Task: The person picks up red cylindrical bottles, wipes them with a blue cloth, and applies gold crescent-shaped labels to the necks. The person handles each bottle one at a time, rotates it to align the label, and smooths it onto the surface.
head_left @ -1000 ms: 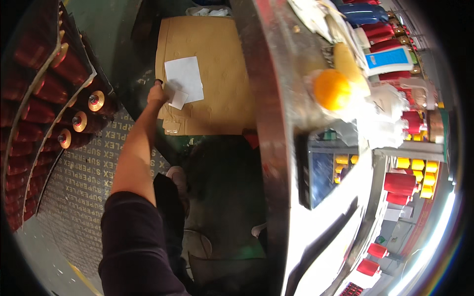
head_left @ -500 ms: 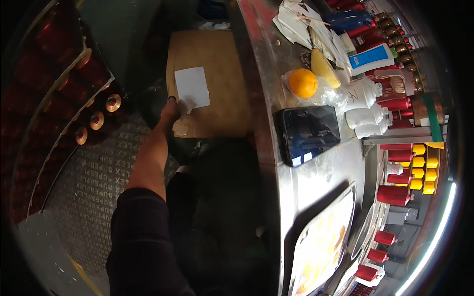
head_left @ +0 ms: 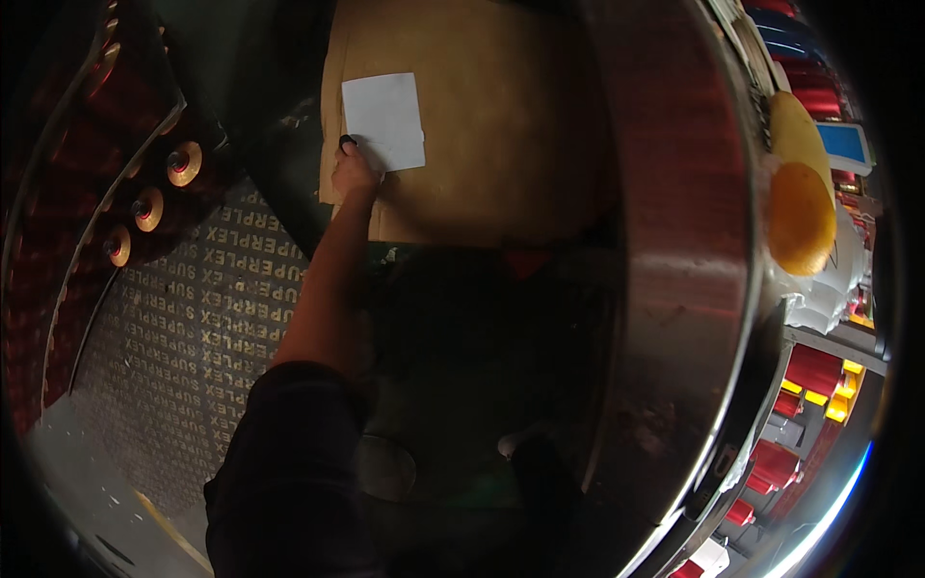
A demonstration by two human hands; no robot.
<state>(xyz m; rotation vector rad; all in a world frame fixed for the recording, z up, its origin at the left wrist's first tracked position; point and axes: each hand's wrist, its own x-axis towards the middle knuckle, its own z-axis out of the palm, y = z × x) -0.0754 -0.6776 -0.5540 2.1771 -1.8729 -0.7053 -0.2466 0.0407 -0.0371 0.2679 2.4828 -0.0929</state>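
Compared with half a second ago, the view is now closer to the cardboard box [head_left: 482,116], and the steel counter [head_left: 674,241] covers the dark device seen before. The left hand [head_left: 353,169] still grips the lower left corner of the white paper sheet [head_left: 383,120]. The sheet lies flat on the box, its long axis pointing away from the person. The right hand is out of view.

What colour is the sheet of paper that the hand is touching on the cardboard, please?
White and blank: the paper shows plainly in the head view.
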